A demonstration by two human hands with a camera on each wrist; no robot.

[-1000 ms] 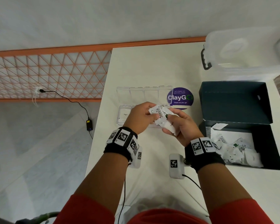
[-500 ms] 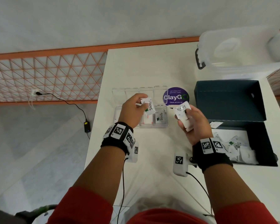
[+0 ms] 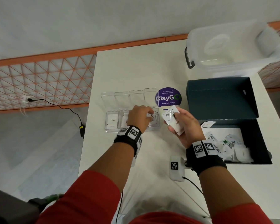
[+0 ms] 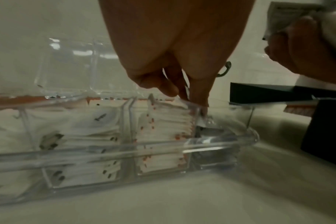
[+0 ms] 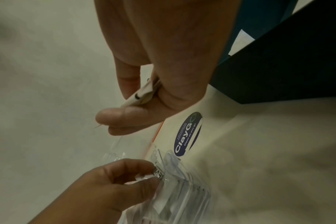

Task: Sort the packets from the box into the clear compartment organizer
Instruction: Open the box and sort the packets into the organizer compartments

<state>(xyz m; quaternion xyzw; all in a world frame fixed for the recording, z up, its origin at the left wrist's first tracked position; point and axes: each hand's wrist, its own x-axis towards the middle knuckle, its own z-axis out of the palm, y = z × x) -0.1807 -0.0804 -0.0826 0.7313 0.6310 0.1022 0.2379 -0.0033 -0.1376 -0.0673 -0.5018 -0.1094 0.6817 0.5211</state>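
Observation:
A clear compartment organizer (image 3: 111, 130) lies open on the white table, its cells holding white packets. My left hand (image 3: 148, 114) reaches over its rightmost cell and pinches a Stevia packet (image 3: 152, 118) low in that cell; the left wrist view shows the fingers (image 4: 199, 97) at the cell wall of the organizer (image 4: 220, 141). My right hand (image 3: 176, 120) holds a small stack of white packets (image 3: 170, 116) just right of the organizer, seen edge-on in the right wrist view as packets (image 5: 142, 94). The dark open box (image 3: 257, 143) at right holds several more packets (image 3: 229, 143).
A purple ClayGo sticker (image 3: 168, 98) sits behind the organizer. A clear lidded tub (image 3: 233, 46) stands at the table's back right. The box's lid (image 3: 220, 97) stands open behind it. The table's left edge (image 3: 87, 120) drops to the floor, where a cable runs.
My left hand has carried one Stevia packet from the stack down into the organizer's rightmost cell. My right hand has drawn apart to the right with the remaining packets.

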